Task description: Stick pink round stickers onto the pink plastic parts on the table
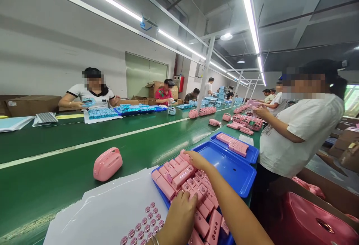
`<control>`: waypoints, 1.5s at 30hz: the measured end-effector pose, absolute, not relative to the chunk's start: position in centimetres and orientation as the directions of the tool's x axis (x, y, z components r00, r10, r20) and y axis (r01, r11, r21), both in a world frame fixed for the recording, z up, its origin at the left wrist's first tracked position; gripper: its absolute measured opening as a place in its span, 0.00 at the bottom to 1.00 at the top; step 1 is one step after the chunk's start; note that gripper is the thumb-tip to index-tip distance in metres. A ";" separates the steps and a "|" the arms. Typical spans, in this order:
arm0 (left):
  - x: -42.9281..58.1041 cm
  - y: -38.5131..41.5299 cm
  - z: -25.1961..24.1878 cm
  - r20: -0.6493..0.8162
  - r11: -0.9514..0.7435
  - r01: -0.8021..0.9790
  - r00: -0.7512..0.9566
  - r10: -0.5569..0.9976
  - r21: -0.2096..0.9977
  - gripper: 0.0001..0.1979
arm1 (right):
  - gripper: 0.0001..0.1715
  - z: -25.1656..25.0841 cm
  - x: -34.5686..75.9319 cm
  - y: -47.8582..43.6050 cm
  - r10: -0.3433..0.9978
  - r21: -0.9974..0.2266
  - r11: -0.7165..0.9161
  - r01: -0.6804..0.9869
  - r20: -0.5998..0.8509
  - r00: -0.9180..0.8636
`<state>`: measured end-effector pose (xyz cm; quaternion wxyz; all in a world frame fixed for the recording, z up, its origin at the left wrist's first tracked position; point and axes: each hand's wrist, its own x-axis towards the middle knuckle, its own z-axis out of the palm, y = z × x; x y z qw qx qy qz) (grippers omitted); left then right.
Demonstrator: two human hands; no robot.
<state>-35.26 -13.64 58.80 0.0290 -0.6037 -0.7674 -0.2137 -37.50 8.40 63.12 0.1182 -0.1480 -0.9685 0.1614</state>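
Many pink plastic parts point(181, 176) lie packed in a blue tray point(158, 192) at the bottom centre. My left hand point(181, 213) rests on the parts near the tray's middle, its fingers bent around a piece that I cannot make out. At the tray's far end, my right hand point(198, 159) reaches across with its fingertips against a pink part at the corner. To the left, white sheets point(103, 207) carry rows of round pink badges point(147, 228). A pink case with a handle point(107, 164) stands on the green belt beyond them.
Another blue tray point(227, 166) lies right of the filled one, with a tray of pink strips point(234, 144) behind. A person in white point(300, 136) stands at right; a red stool point(316, 222) is at lower right. Across the belt, a person point(94, 97) handles blue parts.
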 end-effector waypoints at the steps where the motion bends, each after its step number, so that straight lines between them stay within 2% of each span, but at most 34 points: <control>1: -35.3 -13.7 58.9 0.300 0.184 0.935 -0.277 0.913 0.303 0.25 | 0.15 63.0 -37.4 8.5 0.309 -0.354 0.905 0.235 0.169 -0.936; 5: -35.4 -14.1 59.3 0.300 0.177 0.922 -0.287 0.910 0.345 0.22 | 0.17 63.2 -36.0 8.5 0.298 -0.389 0.895 0.219 0.155 -0.942; 10: -35.4 -14.4 59.3 0.316 0.199 0.906 -0.326 0.891 0.374 0.22 | 0.19 63.7 -32.0 6.9 0.400 -0.443 0.857 0.264 0.248 -0.883; 17: -36.0 -14.4 59.7 0.350 0.256 0.870 -0.416 0.839 0.421 0.10 | 0.18 61.1 -23.5 1.9 0.528 -0.593 0.752 0.289 0.278 -0.802; 23: -35.0 -14.0 59.3 0.386 0.228 0.835 -0.451 0.805 0.501 0.16 | 0.20 59.0 -22.0 -2.4 0.719 -0.766 0.560 0.316 0.261 -0.644; 27: -34.7 -14.0 60.2 0.429 0.204 0.801 -0.494 0.756 0.563 0.18 | 0.26 59.5 -23.2 -4.3 0.748 -0.857 0.460 0.234 0.232 -0.622; 32: -42.3 -13.5 62.0 0.472 0.350 0.715 -0.676 0.566 0.605 0.16 | 0.24 59.9 -22.6 -5.3 0.766 -0.869 0.451 0.204 0.259 -0.588; 36: -47.2 -13.0 61.2 0.403 0.452 0.697 -0.702 0.587 0.557 0.11 | 0.22 59.1 -20.8 -4.5 0.787 -0.841 0.473 0.263 0.269 -0.556; 39: -47.2 -12.5 60.3 0.365 0.438 0.707 -0.680 0.636 0.555 0.10 | 0.15 58.5 -19.4 -1.6 0.845 -0.804 0.457 0.380 0.260 -0.467; 42: -46.0 -12.2 60.3 0.346 0.373 0.694 -0.664 0.663 0.616 0.12 | 0.12 58.1 -18.3 2.9 0.941 -0.775 0.327 0.540 0.215 -0.261; 45: -44.9 -13.4 60.3 0.330 0.360 0.587 -0.755 0.567 0.725 0.18 | 0.15 57.8 -17.8 7.6 0.992 -0.770 0.125 0.626 0.115 -0.056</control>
